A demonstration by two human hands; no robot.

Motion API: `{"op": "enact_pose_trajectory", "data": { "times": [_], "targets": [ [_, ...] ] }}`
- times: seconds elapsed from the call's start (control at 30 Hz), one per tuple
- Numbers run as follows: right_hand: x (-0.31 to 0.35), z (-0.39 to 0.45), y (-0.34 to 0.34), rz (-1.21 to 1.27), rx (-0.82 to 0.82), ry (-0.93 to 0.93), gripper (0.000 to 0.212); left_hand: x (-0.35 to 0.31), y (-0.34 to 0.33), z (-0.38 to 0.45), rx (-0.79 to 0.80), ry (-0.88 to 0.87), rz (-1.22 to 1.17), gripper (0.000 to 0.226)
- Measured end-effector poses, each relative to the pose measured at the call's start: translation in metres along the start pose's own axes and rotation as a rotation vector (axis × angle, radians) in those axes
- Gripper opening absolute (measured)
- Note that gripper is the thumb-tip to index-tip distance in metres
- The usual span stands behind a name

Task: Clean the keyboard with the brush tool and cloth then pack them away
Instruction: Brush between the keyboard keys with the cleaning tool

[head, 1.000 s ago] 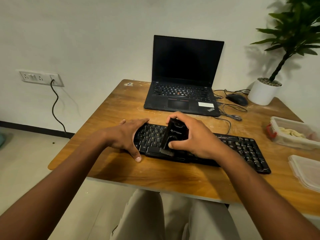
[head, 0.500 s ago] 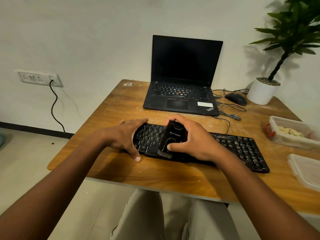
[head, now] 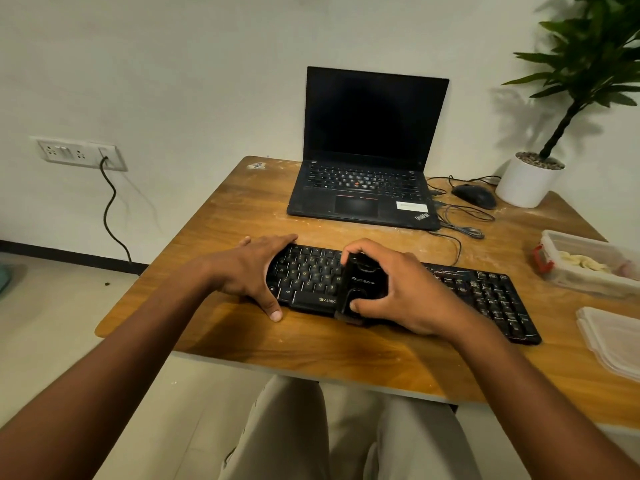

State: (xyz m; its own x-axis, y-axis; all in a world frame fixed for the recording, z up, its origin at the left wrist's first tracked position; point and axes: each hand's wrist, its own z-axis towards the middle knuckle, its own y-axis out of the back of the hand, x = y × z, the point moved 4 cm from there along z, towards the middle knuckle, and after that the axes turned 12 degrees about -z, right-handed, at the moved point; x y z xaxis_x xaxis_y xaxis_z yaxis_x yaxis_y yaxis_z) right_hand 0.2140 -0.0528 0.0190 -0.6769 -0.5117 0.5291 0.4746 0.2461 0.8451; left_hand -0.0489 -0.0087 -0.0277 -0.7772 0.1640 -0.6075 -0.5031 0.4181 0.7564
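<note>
A black keyboard [head: 485,292] lies across the wooden table [head: 242,216] near its front edge. My right hand [head: 401,289] grips a black block-shaped brush tool [head: 363,284] from above, thumb on its near end, and its bristles sit at the keyboard's front edge by the space bar. My left hand [head: 252,271] rests on the keyboard's left end, fingers along the far edge and thumb at the near corner. No cloth can be made out.
An open black laptop [head: 367,168] stands behind the keyboard, with a mouse [head: 474,195], loose cables and a white plant pot [head: 526,181] to its right. A clear container [head: 581,268] and a separate lid [head: 613,337] sit at the right edge.
My right hand has drawn the brush tool a little toward me, down over the keys to the keyboard's front edge. My left hand has stayed put.
</note>
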Motion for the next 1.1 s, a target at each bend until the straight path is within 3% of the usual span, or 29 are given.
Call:
{"op": "enact_pose_trajectory", "data": {
  "times": [0.17,0.43,0.6,0.77,0.97,1.1],
  "targets": [
    [0.002,0.001,0.01,0.154,-0.134,-0.041,0.059,-0.004,-0.001,-0.001,0.001,0.001,0.001,0.15],
    [-0.005,-0.002,0.018,0.025,0.089,-0.057,0.059,-0.006,0.0,-0.002,0.001,0.002,-0.008,0.15],
    [0.01,0.017,-0.006,0.061,-0.067,-0.009,0.059,-0.008,0.001,-0.003,-0.005,-0.001,0.005,0.149],
    [0.007,0.031,0.023,0.129,-0.276,-0.011,0.058,-0.004,0.0,-0.002,0.005,-0.003,-0.002,0.151],
    [0.022,0.056,-0.001,0.098,-0.194,0.036,0.06,-0.009,0.001,-0.004,0.007,-0.002,-0.012,0.148],
    [0.019,0.062,-0.016,-0.089,-0.126,0.066,0.059,-0.01,0.001,-0.004,-0.003,-0.007,-0.024,0.146]
  ]
}}
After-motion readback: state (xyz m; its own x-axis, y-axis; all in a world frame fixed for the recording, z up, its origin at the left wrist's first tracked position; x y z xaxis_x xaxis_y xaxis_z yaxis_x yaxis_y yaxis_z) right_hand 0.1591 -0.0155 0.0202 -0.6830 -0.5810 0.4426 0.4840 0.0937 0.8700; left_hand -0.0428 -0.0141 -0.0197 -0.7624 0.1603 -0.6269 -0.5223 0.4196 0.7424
